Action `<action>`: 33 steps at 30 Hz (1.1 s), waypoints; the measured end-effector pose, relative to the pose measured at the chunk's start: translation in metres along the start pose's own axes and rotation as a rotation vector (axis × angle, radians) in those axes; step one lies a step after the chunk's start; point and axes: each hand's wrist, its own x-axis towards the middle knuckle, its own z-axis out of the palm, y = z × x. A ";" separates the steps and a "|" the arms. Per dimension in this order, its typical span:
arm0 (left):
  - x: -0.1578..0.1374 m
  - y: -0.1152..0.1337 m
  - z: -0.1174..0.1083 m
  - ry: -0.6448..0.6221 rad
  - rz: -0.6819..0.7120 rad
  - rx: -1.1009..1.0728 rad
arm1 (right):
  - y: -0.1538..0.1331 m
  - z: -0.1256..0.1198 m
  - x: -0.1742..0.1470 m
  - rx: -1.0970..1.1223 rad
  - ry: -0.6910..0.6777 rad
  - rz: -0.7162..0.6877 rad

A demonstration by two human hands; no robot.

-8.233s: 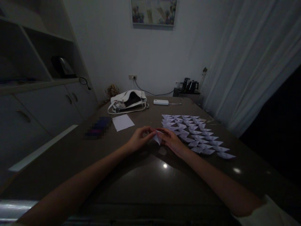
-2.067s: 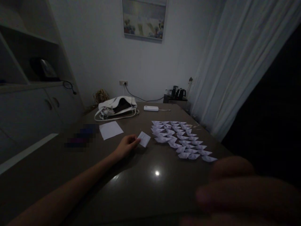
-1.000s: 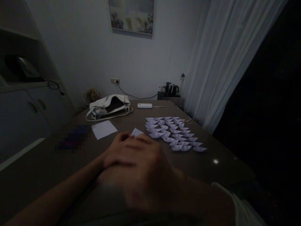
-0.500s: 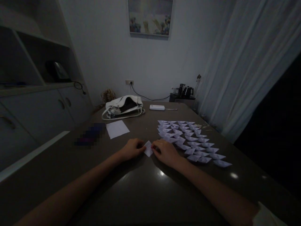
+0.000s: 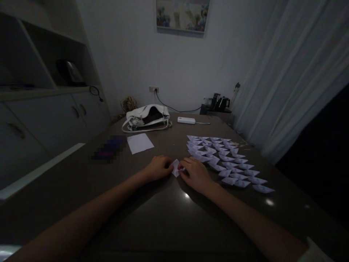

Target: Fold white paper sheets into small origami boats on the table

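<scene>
Between my two hands is a small folded piece of white paper (image 5: 176,169), diamond-shaped and low over the dark table (image 5: 152,218). My left hand (image 5: 159,168) grips its left corner with thumb and fingers. On the other side, my right hand (image 5: 195,174) pinches the right part, and its fingers hide some of that edge. Many folded paper boats (image 5: 226,164) stand in rows just right of my right hand. Beyond my left hand lies a stack of square white paper sheets (image 5: 140,143).
A white handbag (image 5: 148,116) rests at the table's far end, with a white power bank (image 5: 186,120) and short cable to its right. A blurred dark item (image 5: 109,148) lies left of the paper. Black kettles (image 5: 222,103) stand behind, near the curtain (image 5: 283,80).
The view has tilted slightly down and left, so the scene sits a little higher and further right. Both hands stay on the folded paper; my right fingers have shifted slightly on it.
</scene>
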 end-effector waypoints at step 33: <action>0.001 0.000 0.000 0.000 0.019 0.015 | -0.009 0.001 -0.002 0.051 0.017 -0.020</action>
